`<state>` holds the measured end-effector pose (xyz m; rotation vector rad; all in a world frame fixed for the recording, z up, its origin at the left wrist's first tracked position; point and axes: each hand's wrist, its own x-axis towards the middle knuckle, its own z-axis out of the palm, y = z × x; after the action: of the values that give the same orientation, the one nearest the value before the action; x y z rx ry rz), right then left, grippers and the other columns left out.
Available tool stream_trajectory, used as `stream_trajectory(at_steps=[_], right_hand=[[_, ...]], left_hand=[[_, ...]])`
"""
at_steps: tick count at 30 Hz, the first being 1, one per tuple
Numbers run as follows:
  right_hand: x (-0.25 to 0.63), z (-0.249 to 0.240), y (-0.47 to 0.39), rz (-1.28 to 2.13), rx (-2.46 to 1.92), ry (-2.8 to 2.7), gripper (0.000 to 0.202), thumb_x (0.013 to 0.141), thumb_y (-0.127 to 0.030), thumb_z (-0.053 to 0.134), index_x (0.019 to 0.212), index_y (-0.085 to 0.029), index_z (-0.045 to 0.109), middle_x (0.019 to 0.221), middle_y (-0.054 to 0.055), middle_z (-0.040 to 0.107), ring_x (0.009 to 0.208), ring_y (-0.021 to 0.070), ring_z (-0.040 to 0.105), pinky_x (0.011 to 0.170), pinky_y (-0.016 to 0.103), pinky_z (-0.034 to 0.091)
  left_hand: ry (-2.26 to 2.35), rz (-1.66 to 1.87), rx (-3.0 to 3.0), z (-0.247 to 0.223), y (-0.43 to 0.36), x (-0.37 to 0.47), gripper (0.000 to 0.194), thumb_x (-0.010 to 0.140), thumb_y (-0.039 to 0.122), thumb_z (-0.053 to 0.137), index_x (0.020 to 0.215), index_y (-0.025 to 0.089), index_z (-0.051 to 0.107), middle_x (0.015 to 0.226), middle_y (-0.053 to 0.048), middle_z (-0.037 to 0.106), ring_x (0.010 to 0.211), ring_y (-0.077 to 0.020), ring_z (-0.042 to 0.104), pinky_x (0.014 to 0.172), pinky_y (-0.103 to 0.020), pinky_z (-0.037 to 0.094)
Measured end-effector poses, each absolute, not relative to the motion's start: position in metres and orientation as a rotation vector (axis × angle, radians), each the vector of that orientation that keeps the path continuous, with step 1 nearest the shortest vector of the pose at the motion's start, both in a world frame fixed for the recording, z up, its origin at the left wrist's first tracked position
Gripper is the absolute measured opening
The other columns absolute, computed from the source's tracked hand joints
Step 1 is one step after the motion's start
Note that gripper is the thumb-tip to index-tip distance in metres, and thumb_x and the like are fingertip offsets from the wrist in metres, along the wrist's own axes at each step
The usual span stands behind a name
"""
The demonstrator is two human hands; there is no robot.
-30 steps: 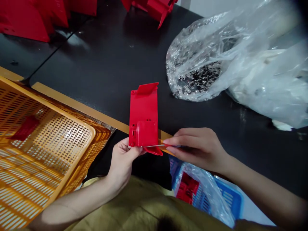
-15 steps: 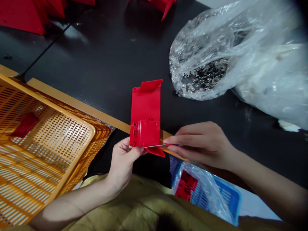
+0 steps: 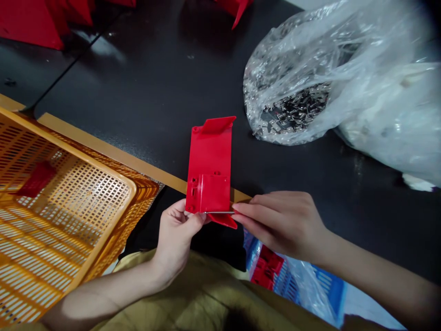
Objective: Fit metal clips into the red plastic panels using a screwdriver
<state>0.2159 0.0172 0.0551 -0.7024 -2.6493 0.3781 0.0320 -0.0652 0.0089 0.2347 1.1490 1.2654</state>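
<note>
Near the table's front edge, my left hand (image 3: 177, 236) pinches the lower left corner of a red plastic housing (image 3: 211, 151). Upright flaps stand at the housing's far and near ends, and a raised square block sits on its near half. Between the fingertips of my right hand (image 3: 285, 223) is a thin metal rod (image 3: 219, 212). It lies along the block's near edge, and its left tip reaches my left thumb. Whether the rod has a handle is hidden by my fingers.
Left stands a yellow basket (image 3: 132, 184) with a red piece (image 3: 37, 179) inside. A clear plastic bag (image 3: 275, 50) of small metal clips (image 3: 298, 108) lies right on the black table (image 3: 144, 78). Below is a blue basket (image 3: 332, 292) holding red parts (image 3: 268, 266). More red parts (image 3: 31, 25) lie at the back.
My right hand has dropped a little, and the rod now lies more level along the housing's block. The housing has shifted slightly downward in view with my left hand still on it.
</note>
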Motion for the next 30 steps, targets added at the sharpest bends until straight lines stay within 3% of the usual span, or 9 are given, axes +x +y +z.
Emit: stream_trajectory(at_steps=[6,11,19,30], right_hand=[[0.213,0.053,0.015,0.598,-0.794,-2.598,0.009,0.092,-0.022,0.057,0.091,-0.017,0.064,0.064,0.0,0.066,0.051,0.0104,0.059,0.049,0.025,0.039],[0.209,0.055,0.015,0.659,-0.866,-2.585,0.01,0.093,-0.022,0.054,0.087,-0.019,0.062,0.064,-0.002,0.066,0.049,0.0085,0.058,0.045,0.023,0.036],[0.206,0.057,0.011,0.931,-0.994,-2.536,0.012,0.094,-0.021,0.052,0.084,-0.019,0.059,0.064,-0.004,0.066,0.047,0.0066,0.055,0.044,0.02,0.032],[0.197,0.071,0.024,1.68,-1.273,-2.29,0.02,0.094,-0.03,0.049,0.077,-0.021,0.056,0.056,-0.005,0.057,0.045,0.008,0.048,0.041,0.021,0.029]], left_hand=[[1.107,1.256,0.28,0.01,-0.067,0.031,0.02,0.069,0.031,0.081,0.082,0.018,0.072,0.065,0.001,0.064,0.059,-0.0108,0.055,0.065,-0.023,0.048],[1.142,1.267,0.297,0.003,-0.072,0.031,0.023,0.069,0.035,0.082,0.074,0.017,0.068,0.059,0.003,0.056,0.052,-0.0071,0.043,0.055,-0.019,0.038],[1.222,1.288,0.265,0.0,-0.075,0.034,0.023,0.074,0.036,0.078,0.073,0.017,0.066,0.058,0.005,0.054,0.051,-0.0062,0.041,0.052,-0.017,0.035],[1.364,1.216,0.193,0.024,-0.06,0.038,0.03,0.069,0.04,0.08,0.082,0.014,0.072,0.069,-0.002,0.071,0.063,-0.0134,0.063,0.065,-0.024,0.053]])
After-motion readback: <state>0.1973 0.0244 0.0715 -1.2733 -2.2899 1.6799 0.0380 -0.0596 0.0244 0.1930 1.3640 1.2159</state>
